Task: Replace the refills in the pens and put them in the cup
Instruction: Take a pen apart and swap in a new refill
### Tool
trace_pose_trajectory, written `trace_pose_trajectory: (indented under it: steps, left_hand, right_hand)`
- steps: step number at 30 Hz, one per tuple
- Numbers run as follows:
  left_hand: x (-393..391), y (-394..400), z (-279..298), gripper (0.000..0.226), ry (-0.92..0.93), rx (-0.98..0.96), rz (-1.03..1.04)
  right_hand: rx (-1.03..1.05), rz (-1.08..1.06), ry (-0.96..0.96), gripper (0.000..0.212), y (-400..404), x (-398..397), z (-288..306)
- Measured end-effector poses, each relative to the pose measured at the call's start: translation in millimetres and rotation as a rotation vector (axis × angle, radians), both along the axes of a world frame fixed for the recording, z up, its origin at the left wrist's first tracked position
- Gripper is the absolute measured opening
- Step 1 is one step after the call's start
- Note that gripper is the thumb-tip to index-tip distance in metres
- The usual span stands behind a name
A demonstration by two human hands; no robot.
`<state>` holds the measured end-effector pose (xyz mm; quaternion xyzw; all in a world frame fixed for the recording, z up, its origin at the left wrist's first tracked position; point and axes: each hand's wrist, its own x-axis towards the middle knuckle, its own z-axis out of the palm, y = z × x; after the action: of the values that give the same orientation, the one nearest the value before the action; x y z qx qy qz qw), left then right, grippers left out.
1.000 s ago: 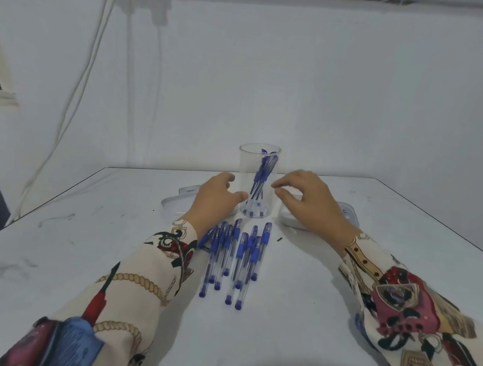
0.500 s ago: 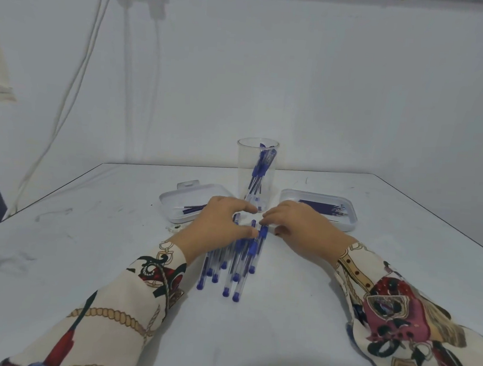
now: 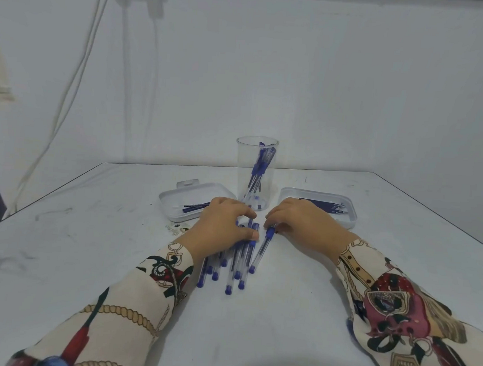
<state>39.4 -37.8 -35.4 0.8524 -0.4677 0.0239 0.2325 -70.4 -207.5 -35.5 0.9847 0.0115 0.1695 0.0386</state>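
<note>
A clear cup (image 3: 254,172) is standing upright toward the far middle of the white tabletop (image 3: 282,314), and it is serving here as the landmark. Several blue pens (image 3: 260,167) are leaning inside it, caps upward.

Just nearer the camera than the cup, a loose bunch of pens (image 3: 236,264) is lying on the tabletop, their blue ends pointing toward the person. The left hand (image 3: 223,227) is resting on the far end of this bunch, fingers curled down over the barrels and thumb lying across them; whether it is truly gripping them cannot be told. To the right of the bunch, a single pen (image 3: 261,250) is lying slightly apart at a slant, and the right hand (image 3: 300,224) is pinching its capped far end with curled fingertips.

To the left of the cup, an open white case (image 3: 173,206) is sitting with a few thin refills (image 3: 194,207) inside. To the right of the cup, a second white case (image 3: 349,216) is holding more dark refills (image 3: 323,206), partly hidden by the right hand.

Both patterned sleeves (image 3: 392,302) are reaching in from the near edge.
</note>
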Motion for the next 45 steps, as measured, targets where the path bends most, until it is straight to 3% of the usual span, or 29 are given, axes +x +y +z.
trace_pose_trajectory:
  steps: [14,24,31,37,45]
  left_hand:
    - [-2,-2,-1,0.034,-0.045,-0.009,0.029]
    - [2,-2,-5,0.023,0.084,-0.137,-0.029]
    - [-9,1,3,0.056,0.201,-0.183,-0.046]
    - [-20,6,13,0.043,0.307,-0.320,-0.089]
    - [-17,14,23,0.047,0.378,-0.297,-0.119]
  right_hand:
    - [0.141,-0.088,0.029,0.012,-1,-5,6]
    - [0.180,-0.042,-0.052,0.013,-11,-18,24]
    - [0.364,-0.056,-0.052,0.014,-15,-30,34]
    - [0.605,-0.033,-0.119,0.021,-10,-30,38]
    - [0.611,-0.046,-0.110,0.016,-7,-25,34]
